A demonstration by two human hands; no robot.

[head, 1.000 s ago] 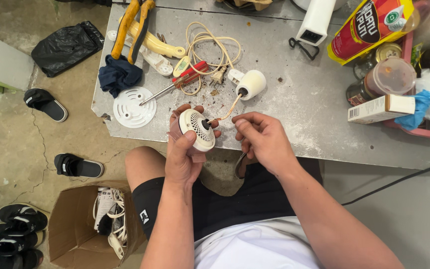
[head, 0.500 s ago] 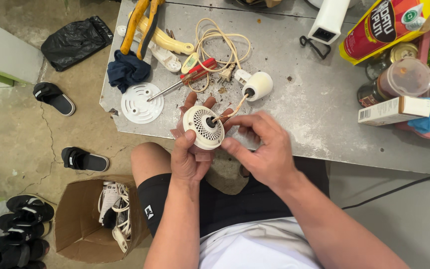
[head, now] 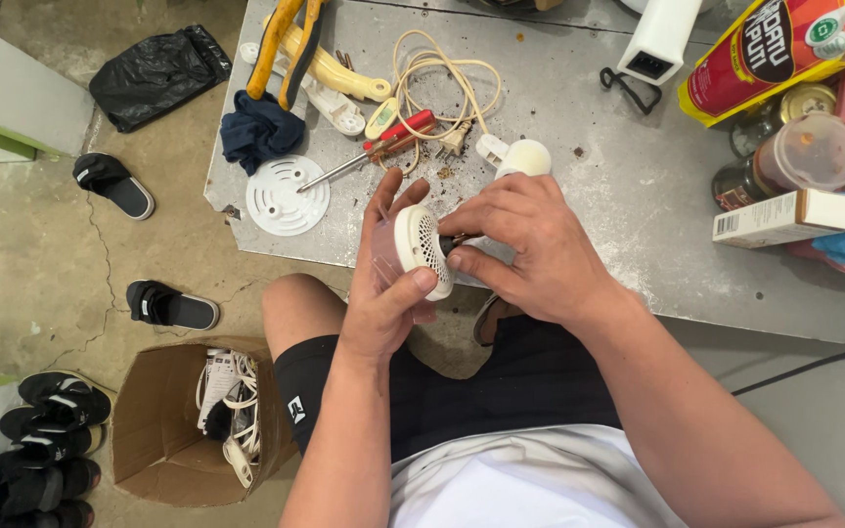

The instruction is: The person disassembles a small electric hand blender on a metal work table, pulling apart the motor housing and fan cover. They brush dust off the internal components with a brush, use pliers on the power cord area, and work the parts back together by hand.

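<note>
— Two hands meet over the near edge of the metal table [head: 579,147]. What does each one do?

— The left hand [head: 388,293] clamps a round cream grille part [head: 422,249], thumb on its lower rim, fingers spread behind it. The right hand [head: 530,244] sits at three o'clock of it, fingertips pressed together on something small and dark at the centre of the grille; what exactly is pinched cannot be told.

— How should that be done well?

— Judging by the pose, the left hand ought to keep the grille steady while the right works straight along the centre axis, with light force so the thin plastic does not crack.

— What lies around?

— At eleven o'clock of the hands, a red-handled screwdriver [head: 369,156] and a white perforated disc [head: 288,196]; at twelve, a coiled cream cable [head: 442,83].

— And against half a second ago?

— Then the grille faced up toward the camera, its dark centre in plain view. Now it is turned edge-on, facing the right hand, which has closed in and covers the centre.
</note>
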